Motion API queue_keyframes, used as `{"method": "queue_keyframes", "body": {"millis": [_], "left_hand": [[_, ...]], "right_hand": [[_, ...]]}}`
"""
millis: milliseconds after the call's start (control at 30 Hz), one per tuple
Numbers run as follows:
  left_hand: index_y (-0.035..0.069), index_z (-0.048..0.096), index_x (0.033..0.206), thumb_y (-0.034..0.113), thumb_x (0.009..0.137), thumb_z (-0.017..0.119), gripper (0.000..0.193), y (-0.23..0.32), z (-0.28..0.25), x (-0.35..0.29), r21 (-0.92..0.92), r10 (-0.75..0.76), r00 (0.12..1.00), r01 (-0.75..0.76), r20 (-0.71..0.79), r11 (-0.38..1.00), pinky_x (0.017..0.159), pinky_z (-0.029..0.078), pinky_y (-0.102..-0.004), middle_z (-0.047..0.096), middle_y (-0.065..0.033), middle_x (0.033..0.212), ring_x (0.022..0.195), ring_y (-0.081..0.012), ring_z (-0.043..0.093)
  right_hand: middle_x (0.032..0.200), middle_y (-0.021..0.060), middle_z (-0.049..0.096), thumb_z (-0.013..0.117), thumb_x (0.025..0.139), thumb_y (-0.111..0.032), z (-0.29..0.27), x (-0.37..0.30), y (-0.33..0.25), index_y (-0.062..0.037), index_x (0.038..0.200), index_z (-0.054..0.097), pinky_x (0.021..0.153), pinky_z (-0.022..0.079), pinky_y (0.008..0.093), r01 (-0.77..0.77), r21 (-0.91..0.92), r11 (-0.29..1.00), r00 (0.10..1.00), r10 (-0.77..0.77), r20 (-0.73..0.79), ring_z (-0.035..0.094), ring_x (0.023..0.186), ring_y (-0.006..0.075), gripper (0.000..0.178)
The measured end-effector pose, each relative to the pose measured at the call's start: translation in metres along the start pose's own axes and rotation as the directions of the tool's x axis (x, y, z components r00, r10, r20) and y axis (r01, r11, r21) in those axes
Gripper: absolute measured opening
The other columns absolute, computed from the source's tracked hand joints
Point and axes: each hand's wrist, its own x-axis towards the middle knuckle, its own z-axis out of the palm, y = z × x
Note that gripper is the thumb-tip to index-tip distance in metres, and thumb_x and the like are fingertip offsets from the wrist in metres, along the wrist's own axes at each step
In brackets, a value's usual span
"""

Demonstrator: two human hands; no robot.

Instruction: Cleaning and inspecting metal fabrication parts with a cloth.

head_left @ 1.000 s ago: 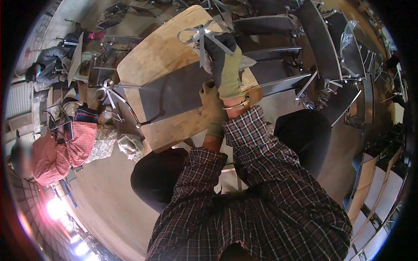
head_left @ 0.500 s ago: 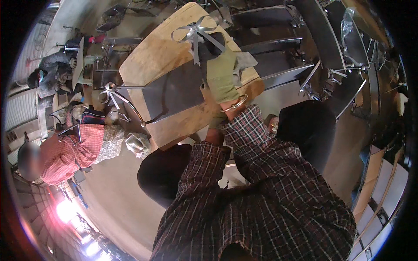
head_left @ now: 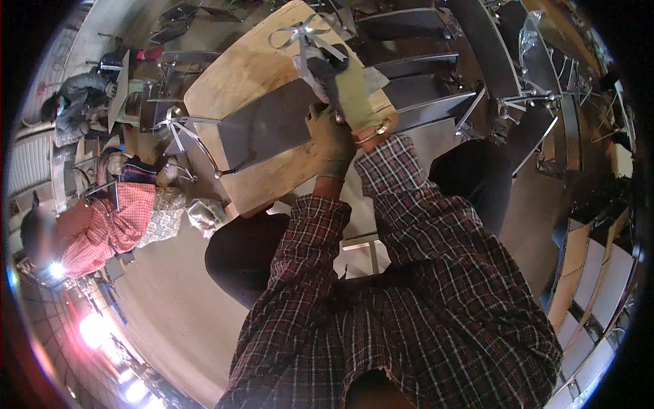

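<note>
Has a dark rectangular panel (head_left: 262, 127) lying flat on a stained wooden desk (head_left: 235, 88), beyond a pair of dark-clad knees (head_left: 248, 255). Grips a pale cloth (head_left: 377, 79) in the right hand (head_left: 347, 78), at the panel's right end, with loose folds poking out past the glove. Holds the left hand (head_left: 332, 136) just beside the right one, near the panel's right edge, with fingers curled; cannot tell from this view whether gripping the panel or merely touching.

Wears gloves on both hands, yellow-green and dark on the right, olive on the left, plus a metal bangle (head_left: 376, 131) at the right wrist and a dark plaid shirt (head_left: 327, 341). Shows a bow-shaped metal fitting (head_left: 300, 31) just beyond the right hand and a similar looped fitting (head_left: 170, 122) past the panel's left end, near a thin curved rod (head_left: 204, 157).

Includes, farther off, more dark panels (head_left: 402, 24) at upper right, a crumpled silvery bag (head_left: 204, 217) left of the desk, and a co-worker in a red checked shirt (head_left: 133, 211) at far left.
</note>
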Motion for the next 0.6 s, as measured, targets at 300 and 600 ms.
{"method": "queue_keyframes", "body": {"millis": [300,600], "left_hand": [[0.008,0.059,0.102,0.019,0.073,0.064,0.032,-0.015,-0.009,0.005,0.013,0.132,0.991,-0.132,-0.028,0.991,0.078,0.04,-0.0438,0.06,-0.014,0.1,0.097,-0.0343,0.052],[0.006,0.063,0.105,0.021,0.082,0.061,0.027,-0.037,0.052,0.011,-0.652,-0.264,0.939,0.059,-0.221,0.756,0.068,0.043,-0.0369,0.063,-0.0116,0.092,0.089,-0.0273,0.055]], "right_hand": [[0.083,0.0097,0.067,0.065,0.086,-0.021,-0.01,-0.061,0.015,0.0011,0.101,0.056,0.062,0.048,0.0272,-0.009,-0.311,0.95,0.999,0.018,0.027,0.063,0.072,0.0152,0.028],[0.081,0.0183,0.066,0.068,0.082,-0.022,0.001,-0.038,-0.001,0.0,0.097,0.056,0.066,0.05,0.0409,0.061,-0.416,0.907,0.998,-0.058,0.02,0.064,0.073,0.0368,0.029]]}}
